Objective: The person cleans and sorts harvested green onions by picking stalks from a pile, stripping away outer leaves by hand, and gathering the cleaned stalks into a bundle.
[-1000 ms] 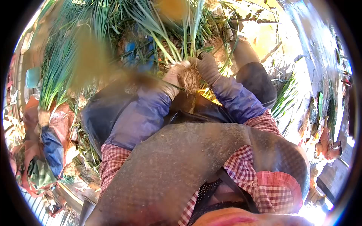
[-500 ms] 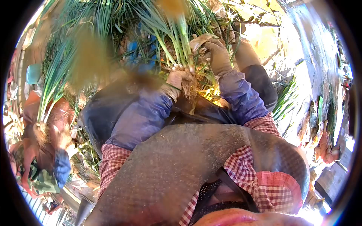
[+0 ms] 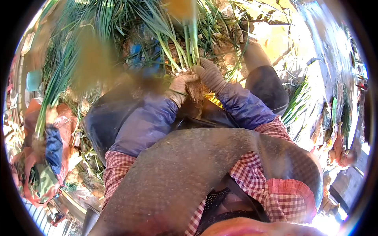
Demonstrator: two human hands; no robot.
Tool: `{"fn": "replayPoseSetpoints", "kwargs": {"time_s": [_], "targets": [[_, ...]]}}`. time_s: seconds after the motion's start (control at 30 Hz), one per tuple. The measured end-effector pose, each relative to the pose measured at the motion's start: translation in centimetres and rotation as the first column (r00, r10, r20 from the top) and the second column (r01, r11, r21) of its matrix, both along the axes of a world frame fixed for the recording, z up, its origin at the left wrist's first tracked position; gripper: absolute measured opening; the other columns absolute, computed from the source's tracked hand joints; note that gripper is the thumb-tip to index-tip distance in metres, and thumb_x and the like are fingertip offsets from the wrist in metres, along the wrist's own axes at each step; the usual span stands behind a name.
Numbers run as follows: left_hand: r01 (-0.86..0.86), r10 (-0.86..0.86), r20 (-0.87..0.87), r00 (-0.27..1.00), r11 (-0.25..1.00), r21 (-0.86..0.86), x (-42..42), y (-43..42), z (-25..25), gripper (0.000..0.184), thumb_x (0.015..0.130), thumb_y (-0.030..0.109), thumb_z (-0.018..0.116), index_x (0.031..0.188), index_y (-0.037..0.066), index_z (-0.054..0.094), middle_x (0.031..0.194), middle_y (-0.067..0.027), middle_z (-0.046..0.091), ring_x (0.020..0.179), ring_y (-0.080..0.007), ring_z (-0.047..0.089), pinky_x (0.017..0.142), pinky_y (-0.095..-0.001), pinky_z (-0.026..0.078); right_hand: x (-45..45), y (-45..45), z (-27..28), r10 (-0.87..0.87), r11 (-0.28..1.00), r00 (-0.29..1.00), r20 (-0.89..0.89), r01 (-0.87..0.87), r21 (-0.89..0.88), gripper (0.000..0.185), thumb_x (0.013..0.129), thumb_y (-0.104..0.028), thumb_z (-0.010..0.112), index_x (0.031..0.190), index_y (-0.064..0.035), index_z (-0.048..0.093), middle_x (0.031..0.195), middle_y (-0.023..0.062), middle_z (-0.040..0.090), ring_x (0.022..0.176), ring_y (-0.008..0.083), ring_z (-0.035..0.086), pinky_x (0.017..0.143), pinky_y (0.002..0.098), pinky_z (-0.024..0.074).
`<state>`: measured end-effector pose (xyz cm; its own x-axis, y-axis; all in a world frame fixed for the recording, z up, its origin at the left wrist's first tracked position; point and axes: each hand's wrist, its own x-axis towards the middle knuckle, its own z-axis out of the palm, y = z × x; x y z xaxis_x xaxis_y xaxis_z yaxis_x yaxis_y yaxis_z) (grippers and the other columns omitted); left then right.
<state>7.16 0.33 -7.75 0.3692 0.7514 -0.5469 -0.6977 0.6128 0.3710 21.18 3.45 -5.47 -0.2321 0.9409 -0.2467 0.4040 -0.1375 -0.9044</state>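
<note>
A bunch of green onions [image 3: 178, 53] stands between my hands, its white bases low and its stringy roots [image 3: 195, 89] hanging down. My left hand [image 3: 181, 89], in a dusty pale glove, is closed around the root end. At the right side of the bunch, my right hand [image 3: 212, 74], gloved too, has its fingers curled against the lower stalks, thumb side close to my left fingers. What exactly the right fingertips pinch is partly hidden. Beyond my hands lies a big heap of green onions [image 3: 106, 19].
At the left, a co-worker's blue sleeve [image 3: 54, 149] and hand are beside more green onions [image 3: 55, 88], over a reddish plastic bag [image 3: 67, 118]. Loose green onions [image 3: 297, 100] lie to my right. A dark apron [image 3: 189, 165] covers my lap. Blurry smears hide parts of the view.
My right hand has moved left and down from a pale peeled leaf beside the bunch to the lower stalks. My left hand keeps its hold. The co-worker's sleeve and onions at left have shifted.
</note>
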Motion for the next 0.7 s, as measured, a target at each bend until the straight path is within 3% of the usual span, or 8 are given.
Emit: {"fn": "replayPoseSetpoints", "kwargs": {"time_s": [0.07,0.13,0.2,0.43,0.53,0.6,0.67,0.7], "targets": [[-0.04,0.04,0.011,0.999,0.999,-0.01,0.5,-0.3,1.9,0.017,0.079,-0.002,0.057,0.096,-0.005,0.061,0.089,-0.0144,0.064,0.082,-0.0245,0.063,0.077,-0.0349,0.053,-0.8,-0.6,0.5,-0.098,0.993,0.941,-0.325,0.116,0.036,0.021,0.086,-0.016,0.052,0.098,-0.0008,0.059,0.079,0.0,0.057,0.07,0.0093,0.049,0.063,0.0239,0.0426],[-0.126,0.124,-0.117,0.985,0.992,-0.011,1.1,-0.4,3.3,0.015,0.081,0.001,0.054,0.096,0.0,0.058,0.091,-0.0104,0.062,0.085,-0.0241,0.061,0.079,-0.0355,0.052,-1.2,-0.8,0.2,-0.133,0.99,0.929,-0.345,0.14,-0.005,0.02,0.088,-0.016,0.05,0.098,-0.0009,0.058,0.081,-0.0005,0.056,0.073,0.0088,0.048,0.064,0.0233,0.0423],[-0.16,0.157,-0.05,0.986,0.985,-0.06,1.0,-0.4,1.8,0.015,0.081,0.001,0.053,0.096,0.0,0.058,0.091,-0.0106,0.062,0.086,-0.0249,0.061,0.08,-0.0356,0.052,-1.3,-0.9,-2.0,-0.17,0.977,0.958,-0.232,0.195,0.091,0.019,0.088,-0.017,0.05,0.095,-0.0013,0.058,0.081,-0.0003,0.056,0.073,0.0088,0.048,0.064,0.0222,0.0425],[-0.077,0.078,0.085,0.993,0.997,-0.024,0.6,-0.4,3.5,0.018,0.082,0.001,0.053,0.099,0.0,0.057,0.09,-0.0111,0.062,0.086,-0.0251,0.061,0.079,-0.0387,0.053,-1.2,-1.0,0.5,-0.274,0.954,0.823,-0.497,0.166,-0.252,0.019,0.089,-0.017,0.048,0.095,-0.0016,0.059,0.081,0.0017,0.058,0.073,0.0084,0.052,0.063,0.021,0.0434],[-0.125,0.126,0.113,0.985,0.992,-0.02,1.0,-0.1,3.9,0.015,0.082,0.001,0.053,0.096,0.0,0.058,0.088,-0.0103,0.062,0.082,-0.0242,0.061,0.078,-0.0364,0.052,-1.4,-0.9,-0.6,-0.262,0.965,0.805,-0.532,0.232,-0.124,0.013,0.086,-0.013,0.053,0.089,-0.0013,0.059,0.076,-0.0009,0.057,0.067,0.007,0.049,0.06,0.0218,0.0408],[-0.072,0.073,-0.067,0.995,0.997,0.022,1.0,0.1,3.2,0.012,0.082,0.002,0.055,0.092,-0.001,0.06,0.085,-0.0098,0.063,0.077,-0.0218,0.061,0.074,-0.0318,0.051,-1.5,-1.1,-0.9,-0.321,0.946,0.829,-0.459,0.259,-0.194,0.014,0.087,-0.013,0.051,0.085,-0.0023,0.059,0.073,0.0015,0.056,0.065,0.0092,0.049,0.06,0.0247,0.0418],[-0.058,0.06,-0.194,0.979,0.998,0.013,1.0,0.3,3.7,0.011,0.08,0.003,0.058,0.089,-0.001,0.062,0.085,-0.0093,0.063,0.076,-0.0185,0.06,0.07,-0.0281,0.049,-0.7,-1.3,-4.8,-0.17,0.968,0.985,-0.013,0.169,0.184,0.017,0.086,-0.017,0.052,0.082,-0.0028,0.059,0.066,0.0069,0.054,0.06,0.0166,0.049,0.06,0.0286,0.0423],[-0.01,0.022,-0.3,0.954,0.999,0.041,0.6,0.3,3.2,0.012,0.078,0.002,0.059,0.089,-0.001,0.063,0.085,-0.0083,0.063,0.076,-0.0175,0.059,0.071,-0.0281,0.048,-0.3,-0.9,-7.1,-0.064,0.875,0.982,0.176,-0.03,0.483,0.021,0.084,-0.022,0.054,0.079,-0.0024,0.06,0.064,0.0123,0.054,0.058,0.0251,0.048,0.06,0.0333,0.0421]]}}
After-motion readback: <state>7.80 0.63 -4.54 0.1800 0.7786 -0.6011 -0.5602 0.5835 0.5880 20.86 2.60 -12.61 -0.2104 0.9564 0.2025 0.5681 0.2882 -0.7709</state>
